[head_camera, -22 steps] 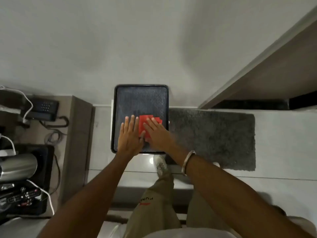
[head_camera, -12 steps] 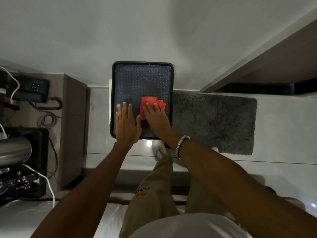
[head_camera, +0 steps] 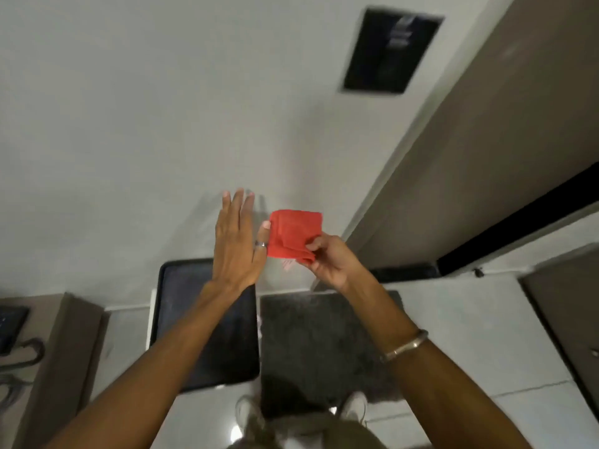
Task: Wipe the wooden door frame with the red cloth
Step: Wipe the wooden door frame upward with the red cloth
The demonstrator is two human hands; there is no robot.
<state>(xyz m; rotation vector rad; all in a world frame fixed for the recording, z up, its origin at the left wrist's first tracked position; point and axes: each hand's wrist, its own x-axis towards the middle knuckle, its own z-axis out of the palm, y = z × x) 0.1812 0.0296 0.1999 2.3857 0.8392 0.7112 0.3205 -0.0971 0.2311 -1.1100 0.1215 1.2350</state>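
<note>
Plainly folded red cloth, layered.

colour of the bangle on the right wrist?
Silver metal bangle, plain, on the right wrist; head view.

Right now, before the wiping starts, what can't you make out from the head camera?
- Dark wall panel: motion-blurred, its markings unreadable.
- Red cloth: lower corner covered by the right hand; left edge behind the left hand.
- Wooden door frame: top cut off by the picture's edge.
- Black tray: partly behind the left forearm.
</note>
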